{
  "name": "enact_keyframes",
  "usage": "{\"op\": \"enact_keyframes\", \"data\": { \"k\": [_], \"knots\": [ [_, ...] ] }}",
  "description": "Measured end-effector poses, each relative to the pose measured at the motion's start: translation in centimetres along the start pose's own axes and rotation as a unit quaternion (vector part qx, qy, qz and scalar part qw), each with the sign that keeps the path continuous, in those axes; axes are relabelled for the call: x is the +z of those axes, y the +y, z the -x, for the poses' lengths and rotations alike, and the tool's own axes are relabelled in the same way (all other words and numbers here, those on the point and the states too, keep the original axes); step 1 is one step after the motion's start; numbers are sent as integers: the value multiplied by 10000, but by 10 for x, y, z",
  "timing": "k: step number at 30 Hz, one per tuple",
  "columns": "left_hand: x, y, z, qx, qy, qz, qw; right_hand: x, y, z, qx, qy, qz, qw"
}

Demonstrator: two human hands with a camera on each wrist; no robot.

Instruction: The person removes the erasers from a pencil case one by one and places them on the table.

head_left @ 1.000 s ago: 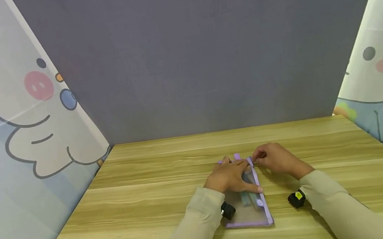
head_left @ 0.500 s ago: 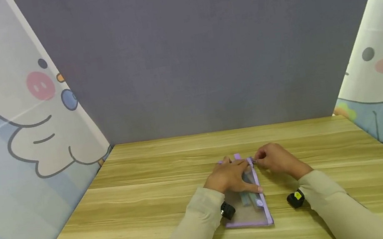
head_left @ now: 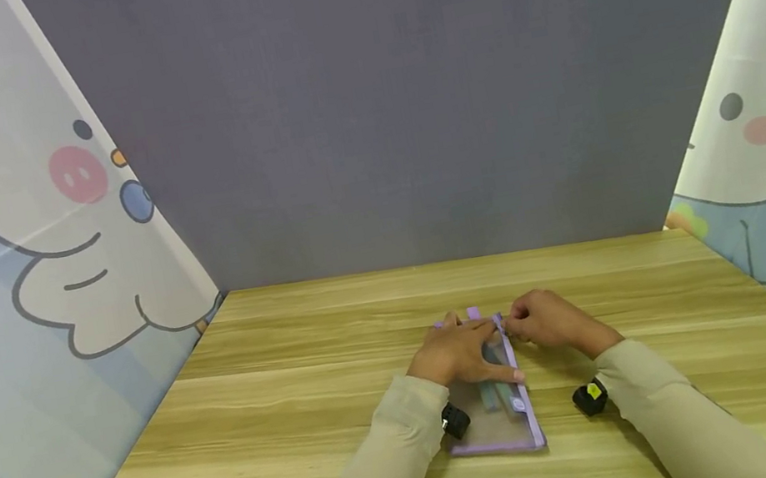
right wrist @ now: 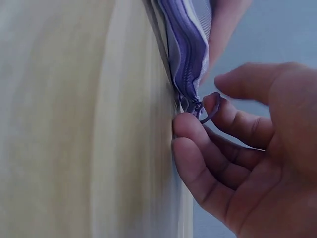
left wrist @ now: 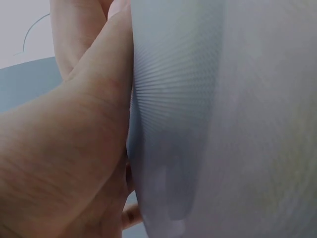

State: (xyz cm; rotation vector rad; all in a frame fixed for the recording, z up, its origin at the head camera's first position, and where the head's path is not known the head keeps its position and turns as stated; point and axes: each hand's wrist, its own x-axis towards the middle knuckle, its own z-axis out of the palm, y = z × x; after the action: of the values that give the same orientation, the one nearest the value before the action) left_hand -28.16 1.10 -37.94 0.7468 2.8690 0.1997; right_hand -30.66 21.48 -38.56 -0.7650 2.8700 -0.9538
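Observation:
A flat translucent mesh pouch (head_left: 476, 431) with purple edging lies on the wooden table, its zipper (head_left: 533, 421) along the right side. My left hand (head_left: 456, 355) rests on it with spread fingers, the thumb reaching the zipper edge. Blue-green flat pieces (head_left: 489, 397) show through the mesh, partly under that hand. At the zipper's far end, my right hand (head_left: 544, 319) holds the zipper pull with curled fingers. The right wrist view shows the dark pull ring (right wrist: 216, 110) at the index fingertip, beside the zipper's purple tape (right wrist: 185, 54). In the left wrist view, ribbed mesh (left wrist: 168, 99) stretches beside the palm.
The wooden table (head_left: 264, 394) extends around the pouch to a dark grey panel (head_left: 361, 107) at the back. Cartoon-printed cloths (head_left: 83, 264) hang on both sides. A small purple tab (head_left: 474, 312) sticks out from the pouch's far edge.
My right hand has shifted slightly left, closer to the pouch's far corner. The left hand and the pouch stay practically in place.

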Motion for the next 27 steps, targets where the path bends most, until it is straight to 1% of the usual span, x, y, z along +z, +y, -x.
{"op": "enact_keyframes", "data": {
  "k": [5,12,19,23,27],
  "knots": [
    [0,0,0,-69,41,-26,10000,-1,-2,1,-188,-19,26,9998],
    [-1,1,0,-139,69,-107,9998,-3,-3,1,-382,-174,270,9988],
    [-4,4,2,-199,51,-261,9994,-7,-3,1,-531,-329,182,9979],
    [-4,4,1,-92,60,-376,9992,-5,-2,1,-417,-282,149,9986],
    [-2,2,-1,241,155,-422,9987,-4,0,2,-285,-190,205,9992]
  ]
}}
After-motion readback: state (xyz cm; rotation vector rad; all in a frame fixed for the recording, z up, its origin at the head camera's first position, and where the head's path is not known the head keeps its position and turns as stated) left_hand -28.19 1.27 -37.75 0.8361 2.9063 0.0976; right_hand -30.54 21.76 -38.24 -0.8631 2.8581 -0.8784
